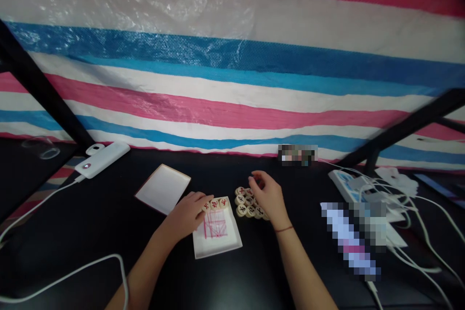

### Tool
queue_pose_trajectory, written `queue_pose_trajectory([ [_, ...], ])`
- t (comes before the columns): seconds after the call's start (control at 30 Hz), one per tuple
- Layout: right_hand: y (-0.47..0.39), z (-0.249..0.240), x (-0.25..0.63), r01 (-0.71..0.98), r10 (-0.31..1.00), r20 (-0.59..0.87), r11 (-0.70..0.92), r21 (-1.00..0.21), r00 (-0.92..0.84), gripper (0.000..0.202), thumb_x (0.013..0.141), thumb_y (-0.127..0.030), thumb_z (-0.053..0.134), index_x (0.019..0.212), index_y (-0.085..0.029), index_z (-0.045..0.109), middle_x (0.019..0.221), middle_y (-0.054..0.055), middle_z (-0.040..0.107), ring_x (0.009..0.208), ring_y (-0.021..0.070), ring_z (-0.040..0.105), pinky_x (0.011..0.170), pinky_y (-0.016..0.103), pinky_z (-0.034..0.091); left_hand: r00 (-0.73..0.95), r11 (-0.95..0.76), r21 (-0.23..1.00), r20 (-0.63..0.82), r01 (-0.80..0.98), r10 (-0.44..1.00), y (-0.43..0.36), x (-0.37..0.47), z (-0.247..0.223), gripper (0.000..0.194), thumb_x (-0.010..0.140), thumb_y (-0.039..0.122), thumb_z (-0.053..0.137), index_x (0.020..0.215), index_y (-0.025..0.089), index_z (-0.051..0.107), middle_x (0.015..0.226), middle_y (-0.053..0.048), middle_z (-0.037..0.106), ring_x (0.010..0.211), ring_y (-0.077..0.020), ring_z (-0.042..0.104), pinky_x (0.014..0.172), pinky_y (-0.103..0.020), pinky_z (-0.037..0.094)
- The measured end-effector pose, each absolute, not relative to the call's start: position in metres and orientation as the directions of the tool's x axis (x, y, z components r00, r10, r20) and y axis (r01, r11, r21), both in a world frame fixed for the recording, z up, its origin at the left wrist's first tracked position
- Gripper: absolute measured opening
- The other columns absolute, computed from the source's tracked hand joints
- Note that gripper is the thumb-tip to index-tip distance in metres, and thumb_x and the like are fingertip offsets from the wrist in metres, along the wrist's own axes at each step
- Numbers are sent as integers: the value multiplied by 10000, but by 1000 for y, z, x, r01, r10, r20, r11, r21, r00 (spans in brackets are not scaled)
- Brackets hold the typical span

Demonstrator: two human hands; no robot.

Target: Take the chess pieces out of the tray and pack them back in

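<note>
My left hand (186, 215) lies at the upper left edge of a shallow white box (218, 248), fingers stretched out and touching the leftmost of three Chinese chess pieces (214, 204) with red characters. The pieces stand in a row along the box's far side; a folded sheet with pink lines (215, 225) lies below them. My right hand (269, 197) is beside a cluster of several stacked Chinese chess pieces (250, 210), some red-marked, some black-marked. Its fingers curve with a gap to the thumb, no piece visible between them. The hand hides part of the cluster.
An upturned box lid (163, 189) lies left of the box. A white power bank (103, 160) with a cable sits at the back left. On the right are a power strip (341, 185), tangled white cables (410, 208) and a blurred-out phone (348, 240). A striped plastic sheet (232, 82) hangs behind.
</note>
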State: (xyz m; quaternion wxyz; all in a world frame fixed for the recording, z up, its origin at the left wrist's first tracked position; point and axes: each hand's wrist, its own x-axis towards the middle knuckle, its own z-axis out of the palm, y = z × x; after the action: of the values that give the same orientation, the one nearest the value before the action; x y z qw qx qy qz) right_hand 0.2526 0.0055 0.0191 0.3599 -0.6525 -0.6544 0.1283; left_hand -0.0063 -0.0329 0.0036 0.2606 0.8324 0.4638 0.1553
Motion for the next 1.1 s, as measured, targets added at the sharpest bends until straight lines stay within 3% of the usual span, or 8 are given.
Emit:
queue_pose_trajectory([
  [0.07, 10, 24, 251, 822, 967, 236, 52, -567, 102, 306, 848, -370, 507, 1033, -161, 635, 858, 58, 667, 739, 193, 598, 705, 301, 446, 518, -430, 574, 11, 697, 855, -33, -6, 4, 533, 825, 97, 473, 1343, 219, 510, 1229, -65, 588, 1125, -225, 524, 1007, -366, 416],
  [0.23, 12, 36, 227, 974, 997, -4, 74, -212, -77, 393, 839, -360, 574, 1171, -153, 606, 986, 101, 671, 910, 237, 610, 758, 294, 410, 499, -415, 569, 11, 710, 867, -35, -7, 9, 540, 821, 140, 489, 1357, 208, 496, 1237, -78, 589, 1116, -243, 529, 998, -386, 414],
  [0.3, 14, 38, 218, 986, 995, -60, 72, -152, -82, 404, 829, -342, 588, 1187, -156, 599, 1019, 116, 669, 922, 250, 616, 740, 297, 404, 497, -408, 570, 0, 714, 868, -35, -7, 12, 545, 815, 152, 497, 1357, 212, 497, 1234, -77, 592, 1108, -246, 534, 990, -386, 417],
  [0.5, 20, 36, 214, 990, 988, -128, 70, -125, -86, 312, 797, -257, 595, 1084, -143, 642, 957, 126, 698, 903, 250, 648, 705, 288, 402, 500, -391, 553, -54, 736, 864, -35, -7, 18, 554, 803, 154, 502, 1354, 217, 500, 1244, -73, 588, 1125, -246, 524, 990, -378, 413],
  [0.73, 22, 34, 216, 988, 985, -154, 62, -140, -83, 238, 779, -260, 630, 989, -156, 670, 913, 118, 726, 893, 246, 670, 688, 279, 418, 451, -376, 467, -56, 800, 891, -34, -8, 15, 568, 794, 193, 546, 1360, 202, 499, 1272, -97, 561, 1135, -266, 507, 1004, -404, 402],
  [0.9, 25, 30, 217, 986, 988, -139, 46, -159, -69, 206, 796, -224, 629, 993, -181, 671, 921, 100, 726, 890, 231, 676, 683, 269, 430, 432, -342, 500, -73, 796, 899, -33, -9, 10, 491, 824, 199, 520, 1314, 196, 544, 1185, -97, 576, 1053, -254, 548, 946, -391, 448],
  [1.1, 24, 34, 220, 983, 988, -126, 62, -174, -85, 227, 789, -298, 664, 984, -182, 673, 916, 105, 725, 878, 243, 679, 677, 279, 435, 428, -350, 549, -15, 759, 904, -30, -10, 4, 383, 848, 208, 524, 1221, 221, 615, 1116, -79, 600, 1004, -244, 568, 926, -381, 461],
])
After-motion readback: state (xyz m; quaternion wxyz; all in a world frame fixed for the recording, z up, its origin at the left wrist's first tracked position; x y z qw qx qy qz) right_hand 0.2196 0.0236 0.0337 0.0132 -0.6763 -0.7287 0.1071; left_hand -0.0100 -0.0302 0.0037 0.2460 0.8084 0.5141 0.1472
